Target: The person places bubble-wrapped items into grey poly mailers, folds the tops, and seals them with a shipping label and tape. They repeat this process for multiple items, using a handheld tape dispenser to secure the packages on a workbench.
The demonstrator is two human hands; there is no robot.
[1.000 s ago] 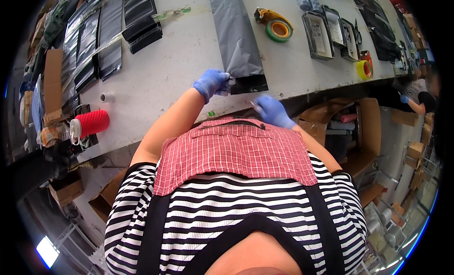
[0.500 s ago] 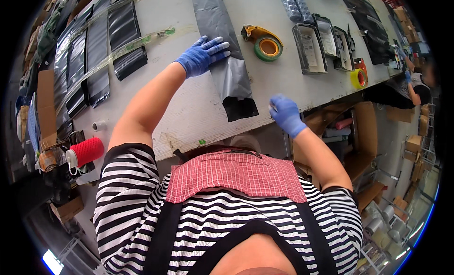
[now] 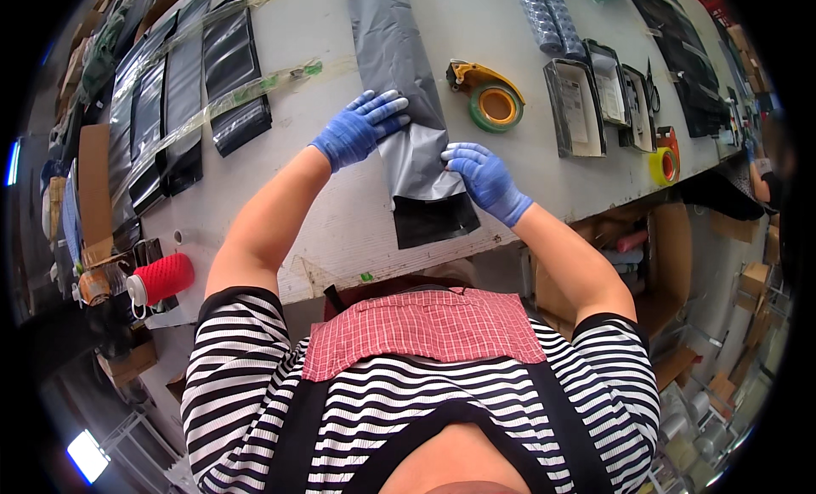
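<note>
A long grey plastic mailing bag point(image 3: 416, 150) lies lengthwise on the white table, its black lower end point(image 3: 435, 222) near the front edge. My left hand point(image 3: 361, 130), in a blue glove with pale fingertips, rests open on the bag's left side, fingers spread. Gloved in the same way, my right hand point(image 3: 486, 178) pinches the bag's right edge, just above the black part. The plastic is wrinkled between both hands. A yellow tape dispenser point(image 3: 463, 71) with a green roll point(image 3: 496, 107) sits right of the bag.
Black and grey bags point(image 3: 234, 69) lie at the left under tape strips. Shallow open boxes point(image 3: 575, 107), bubble wrap rolls point(image 3: 548, 18) and a red dispenser with yellow tape point(image 3: 664, 164) are at the right. A red bottle point(image 3: 161, 278) stands at the left front corner. Below the table is a cardboard box point(image 3: 667, 264).
My right hand has moved left and up onto the bag's edge. The bag's lower part is now more creased and its black end shows more. My left hand stays on the bag.
</note>
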